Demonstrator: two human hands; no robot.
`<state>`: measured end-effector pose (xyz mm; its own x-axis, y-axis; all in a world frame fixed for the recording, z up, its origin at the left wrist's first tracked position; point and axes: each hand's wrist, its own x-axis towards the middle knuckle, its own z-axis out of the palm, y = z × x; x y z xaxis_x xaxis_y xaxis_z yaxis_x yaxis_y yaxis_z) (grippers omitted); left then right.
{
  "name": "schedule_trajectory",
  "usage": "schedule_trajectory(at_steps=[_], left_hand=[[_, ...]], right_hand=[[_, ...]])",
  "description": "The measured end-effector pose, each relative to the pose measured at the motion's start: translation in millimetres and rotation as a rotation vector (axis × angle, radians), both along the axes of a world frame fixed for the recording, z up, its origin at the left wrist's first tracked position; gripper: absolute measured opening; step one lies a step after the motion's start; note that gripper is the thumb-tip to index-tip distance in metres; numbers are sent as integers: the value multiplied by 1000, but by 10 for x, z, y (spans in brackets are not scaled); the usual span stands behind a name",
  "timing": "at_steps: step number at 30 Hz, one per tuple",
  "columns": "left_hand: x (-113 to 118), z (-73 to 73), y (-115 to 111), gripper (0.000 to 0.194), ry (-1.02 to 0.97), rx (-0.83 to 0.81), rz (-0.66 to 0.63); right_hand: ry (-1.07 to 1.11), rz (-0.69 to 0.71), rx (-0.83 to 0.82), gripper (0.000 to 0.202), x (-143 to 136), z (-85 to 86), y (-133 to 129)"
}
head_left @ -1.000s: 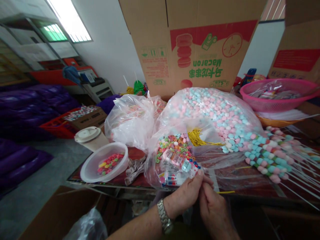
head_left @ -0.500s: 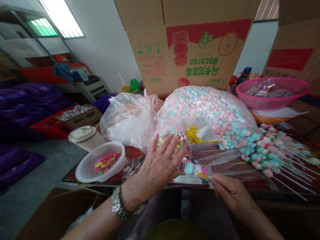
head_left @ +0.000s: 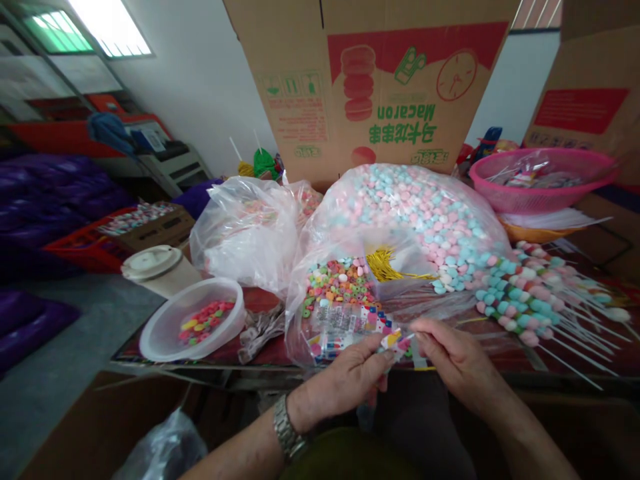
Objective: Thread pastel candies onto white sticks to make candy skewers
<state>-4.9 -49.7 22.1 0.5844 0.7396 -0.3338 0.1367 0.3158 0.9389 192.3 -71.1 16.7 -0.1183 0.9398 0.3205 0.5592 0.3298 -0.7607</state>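
While your left hand [head_left: 350,375] holds a printed wrapper [head_left: 392,339], your right hand [head_left: 455,357] pinches a white stick [head_left: 409,336] in a narrow grip, near colourful rings [head_left: 340,283] on the tabletop [head_left: 263,302].

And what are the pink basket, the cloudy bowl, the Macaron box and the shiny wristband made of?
Pink basket: probably plastic, slightly glossy, with see-through little holes in its wall.
Cloudy bowl: likely plastic with a frosted finish; its wall looks milky and partly see-through.
Macaron box: cardboard, matte brown with red and green print.
Shiny wristband: seems metal, since silvery links catch light; which metal, I can't tell.
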Motion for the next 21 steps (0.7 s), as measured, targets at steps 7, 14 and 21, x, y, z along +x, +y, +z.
schedule_trajectory(at_steps=[7,14,21], left_hand=[[64,-32,-21,18,32,105,90],[-32,-24,69,16,29,-41,-56],[-120,-239,132,15,-90,-253,59]], right_hand=[[392,-6,-282,25,-267,-378,-99],[162,-141,-69,25,-532,-353,-143],[-200,-128,340,24,-266,-59,-26]])
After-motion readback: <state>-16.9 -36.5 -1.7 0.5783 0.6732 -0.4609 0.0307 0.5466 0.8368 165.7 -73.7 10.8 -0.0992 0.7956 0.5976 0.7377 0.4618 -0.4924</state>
